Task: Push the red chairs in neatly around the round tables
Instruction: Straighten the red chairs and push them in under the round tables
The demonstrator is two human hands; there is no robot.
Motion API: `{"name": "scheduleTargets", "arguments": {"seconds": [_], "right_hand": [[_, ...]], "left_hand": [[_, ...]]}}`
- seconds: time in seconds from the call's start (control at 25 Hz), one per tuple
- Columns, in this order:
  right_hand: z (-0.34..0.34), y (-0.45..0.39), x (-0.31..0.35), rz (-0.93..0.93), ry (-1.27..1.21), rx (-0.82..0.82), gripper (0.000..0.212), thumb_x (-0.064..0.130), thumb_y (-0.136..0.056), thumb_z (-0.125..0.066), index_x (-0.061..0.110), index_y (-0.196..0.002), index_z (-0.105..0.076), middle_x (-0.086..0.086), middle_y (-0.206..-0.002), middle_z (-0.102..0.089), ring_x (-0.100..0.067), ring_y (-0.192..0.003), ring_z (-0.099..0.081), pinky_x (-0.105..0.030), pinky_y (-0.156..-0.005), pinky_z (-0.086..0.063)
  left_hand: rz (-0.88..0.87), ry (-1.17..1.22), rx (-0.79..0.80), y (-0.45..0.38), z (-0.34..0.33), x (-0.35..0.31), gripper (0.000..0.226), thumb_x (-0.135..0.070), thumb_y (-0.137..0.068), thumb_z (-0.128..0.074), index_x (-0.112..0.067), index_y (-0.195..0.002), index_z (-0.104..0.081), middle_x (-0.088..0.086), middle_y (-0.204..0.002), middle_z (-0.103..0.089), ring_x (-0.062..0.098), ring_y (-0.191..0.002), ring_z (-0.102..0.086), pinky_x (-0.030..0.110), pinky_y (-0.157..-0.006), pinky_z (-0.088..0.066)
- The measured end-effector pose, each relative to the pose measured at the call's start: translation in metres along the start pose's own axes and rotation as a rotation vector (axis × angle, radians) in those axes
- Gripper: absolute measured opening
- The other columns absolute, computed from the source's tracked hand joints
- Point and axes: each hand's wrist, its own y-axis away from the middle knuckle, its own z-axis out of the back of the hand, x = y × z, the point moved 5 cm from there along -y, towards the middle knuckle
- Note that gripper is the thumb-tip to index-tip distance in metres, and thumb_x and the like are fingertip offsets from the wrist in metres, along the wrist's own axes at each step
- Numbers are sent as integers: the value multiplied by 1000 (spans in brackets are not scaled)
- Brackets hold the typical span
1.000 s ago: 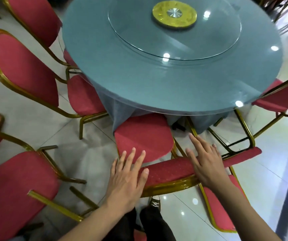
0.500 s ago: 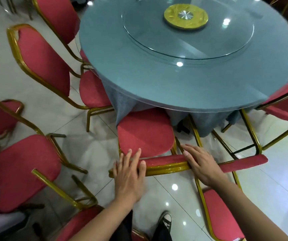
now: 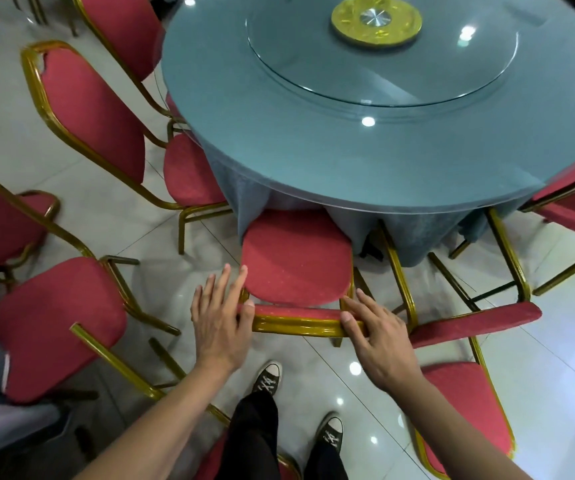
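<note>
Red chair (image 3: 296,258) sat centre frame, seat tucked partly under round bench (image 3: 314,150) | left hand (image 3: 218,318) lay flat, fingers straight, thumb on left end of backrest top | right hand (image 3: 376,336) pressed right end, fingers extended, released | second chair (image 3: 473,320) just beside, right

Banquet hall: lazy-Susan round table (image 3: 365,161), red chairs (image 3: 296,258).
</note>
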Motion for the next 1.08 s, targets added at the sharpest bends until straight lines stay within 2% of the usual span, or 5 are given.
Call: {"name": "scheduleTargets", "arguments": {"seconds": [0.12,0.28,0.48,1.08], "right_hand": [[-16,0,19,-31,-17,-25,83,83,-89,-7,43,-157,-31,13,-166,-25,-10,-152,-22,-40,-122,-17],[-34,-20,49,-48,-54,-50,72,77,-95,-11,47,-160,-11,11,-169,-15,-9,-155,-10,-42,-126,-9],[-56,-51,87,-85,-136,-101,75,81,-92,-7,50,-159,4,11,-170,-3,-9,-156,1,-43,-126,9],[-71,-112,141,-190,-150,-194,83,84,-88,-1,44,-161,4,9,-170,-5,-11,-156,-1,-42,-126,8]], "left_hand": [[-66,4,31,-28,9,19,62,-48,-98,-15,-36,-157,-27,-2,-166,-24,16,-155,-10,42,-126,0],[-119,-7,72,-75,23,43,63,-45,-96,-17,-37,-158,-24,-2,-166,-24,15,-155,-10,47,-125,-3],[-164,-37,142,-133,42,66,68,-49,-93,-13,-34,-158,-24,0,-167,-20,19,-155,-9,49,-125,-4],[-269,-26,246,-233,57,95,67,-43,-93,-21,-34,-159,-21,0,-167,-20,18,-155,-11,49,-125,-7]]}}
